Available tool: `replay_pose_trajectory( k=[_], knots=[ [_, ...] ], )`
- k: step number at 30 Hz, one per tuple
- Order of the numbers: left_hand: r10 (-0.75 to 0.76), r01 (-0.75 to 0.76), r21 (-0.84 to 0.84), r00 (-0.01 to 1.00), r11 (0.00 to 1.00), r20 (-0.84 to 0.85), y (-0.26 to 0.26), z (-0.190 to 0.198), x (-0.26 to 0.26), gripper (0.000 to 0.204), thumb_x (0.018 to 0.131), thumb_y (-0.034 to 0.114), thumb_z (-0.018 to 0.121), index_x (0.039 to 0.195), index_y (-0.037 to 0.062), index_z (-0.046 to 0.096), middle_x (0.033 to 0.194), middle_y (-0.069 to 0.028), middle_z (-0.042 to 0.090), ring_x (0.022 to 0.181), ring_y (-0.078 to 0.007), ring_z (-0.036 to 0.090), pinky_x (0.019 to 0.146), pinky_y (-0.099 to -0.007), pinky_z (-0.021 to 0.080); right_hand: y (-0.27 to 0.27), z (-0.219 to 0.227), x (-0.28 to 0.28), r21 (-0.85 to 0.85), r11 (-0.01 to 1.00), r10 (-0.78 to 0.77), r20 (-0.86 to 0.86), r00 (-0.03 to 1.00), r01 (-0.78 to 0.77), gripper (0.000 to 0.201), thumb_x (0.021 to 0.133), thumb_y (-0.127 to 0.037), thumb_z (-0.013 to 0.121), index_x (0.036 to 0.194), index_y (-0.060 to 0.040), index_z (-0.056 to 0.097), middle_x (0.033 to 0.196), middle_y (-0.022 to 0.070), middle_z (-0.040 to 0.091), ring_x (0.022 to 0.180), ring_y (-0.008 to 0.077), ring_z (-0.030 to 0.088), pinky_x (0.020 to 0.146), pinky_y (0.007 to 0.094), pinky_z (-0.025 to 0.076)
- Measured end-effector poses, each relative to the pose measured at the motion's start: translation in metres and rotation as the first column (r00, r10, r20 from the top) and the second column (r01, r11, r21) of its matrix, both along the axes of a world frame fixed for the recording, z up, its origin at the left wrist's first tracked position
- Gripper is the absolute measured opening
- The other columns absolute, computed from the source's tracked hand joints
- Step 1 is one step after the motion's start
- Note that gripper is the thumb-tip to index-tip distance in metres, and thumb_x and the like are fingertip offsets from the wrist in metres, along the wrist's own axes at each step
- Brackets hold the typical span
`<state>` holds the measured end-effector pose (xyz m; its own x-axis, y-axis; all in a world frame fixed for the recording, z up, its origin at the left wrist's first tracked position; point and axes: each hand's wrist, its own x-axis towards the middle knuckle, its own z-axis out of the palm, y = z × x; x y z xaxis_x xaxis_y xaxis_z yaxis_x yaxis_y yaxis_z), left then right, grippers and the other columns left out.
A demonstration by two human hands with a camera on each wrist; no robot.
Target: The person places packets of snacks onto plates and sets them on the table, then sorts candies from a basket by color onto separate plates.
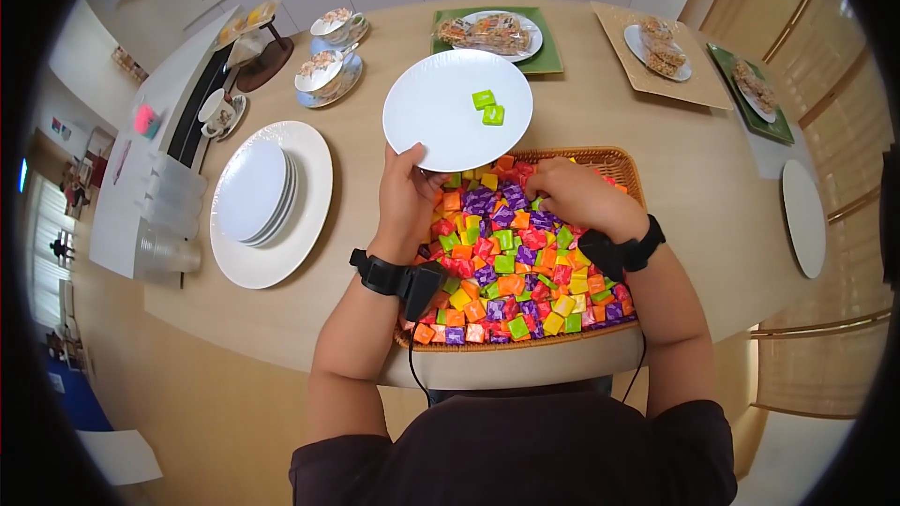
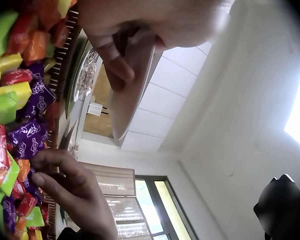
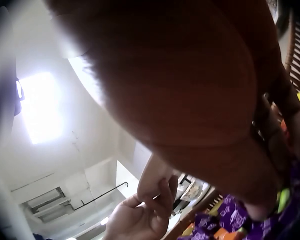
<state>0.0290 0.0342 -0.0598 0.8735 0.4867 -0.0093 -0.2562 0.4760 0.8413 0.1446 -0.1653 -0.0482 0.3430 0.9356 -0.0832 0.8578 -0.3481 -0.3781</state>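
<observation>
My left hand (image 1: 403, 201) grips a white plate (image 1: 427, 112) at its near edge, thumb on top and fingers beneath, above the far left part of a wicker basket (image 1: 619, 161). Two green wrapped candies (image 1: 483, 99) lie on the plate, right of its middle. Wrapped candies (image 1: 506, 262) in several colours fill the basket. My right hand (image 1: 586, 197) reaches into its far side. In the left wrist view the right hand's (image 2: 80, 195) thumb and forefinger stand apart against purple candies (image 2: 27, 145); a green candy (image 3: 283, 199) shows beside the thumb in the right wrist view.
Stacked small plates (image 1: 248, 189) sit on a large plate (image 1: 314, 178) at left. Beyond are cups (image 1: 320, 75) on saucers, a green tray (image 1: 548, 52) with packaged snacks, and a wooden board (image 1: 694, 89). An oval plate (image 1: 803, 218) lies at the right edge; plastic cups (image 1: 167, 251) stand far left.
</observation>
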Motion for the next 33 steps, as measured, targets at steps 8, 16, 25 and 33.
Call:
replay_pose_trajectory(
  k=[8,16,25,33],
  knots=[
    [-0.017,0.017,0.007,0.999,1.000,0.030,-0.001,-0.001,0.002,0.046,0.086,0.016,0.040,0.129,0.0070,0.029,0.114,-0.0088,0.050,0.092,-0.0161,0.057,0.068,-0.0259,0.051,-0.001,-0.001,-0.012,0.023,0.999,-0.034,0.212,0.977,0.030,0.022,0.064,0.000,0.061,0.086,-0.0045,0.059,0.087,0.0130,0.048,0.089,0.0306,0.049,0.074,0.0376,0.044],
    [0.006,-0.007,0.024,1.000,1.000,0.021,-0.004,0.000,0.002,0.047,0.085,0.014,0.038,0.130,0.0062,0.027,0.119,-0.0107,0.047,0.099,-0.0193,0.055,0.073,-0.0301,0.051,-0.007,0.051,-0.015,0.396,0.918,0.085,-0.199,0.976,0.001,0.012,0.075,-0.008,0.059,0.084,-0.0009,0.056,0.079,0.0100,0.052,0.073,0.0240,0.051,0.066,0.0336,0.043],
    [-0.129,0.128,0.069,0.992,0.989,0.006,-0.009,-0.003,0.003,0.046,0.085,0.015,0.039,0.128,0.0045,0.028,0.117,-0.0118,0.047,0.099,-0.0193,0.053,0.077,-0.0313,0.048,0.011,0.032,-0.022,0.631,0.749,-0.128,-0.160,0.979,0.201,0.011,0.079,-0.008,0.057,0.086,0.0002,0.056,0.079,0.0113,0.057,0.068,0.0225,0.054,0.061,0.0301,0.043],
    [0.029,-0.030,-0.015,0.999,0.999,-0.018,-0.008,0.005,-0.002,0.039,0.086,0.015,0.040,0.124,0.0076,0.034,0.108,-0.0057,0.050,0.085,-0.0142,0.052,0.065,-0.0251,0.046,0.016,0.026,-0.038,0.321,0.909,0.296,-0.051,0.954,-0.265,0.009,0.076,-0.010,0.058,0.081,-0.0023,0.056,0.075,0.0111,0.057,0.073,0.0272,0.056,0.066,0.0346,0.045]
  ],
)
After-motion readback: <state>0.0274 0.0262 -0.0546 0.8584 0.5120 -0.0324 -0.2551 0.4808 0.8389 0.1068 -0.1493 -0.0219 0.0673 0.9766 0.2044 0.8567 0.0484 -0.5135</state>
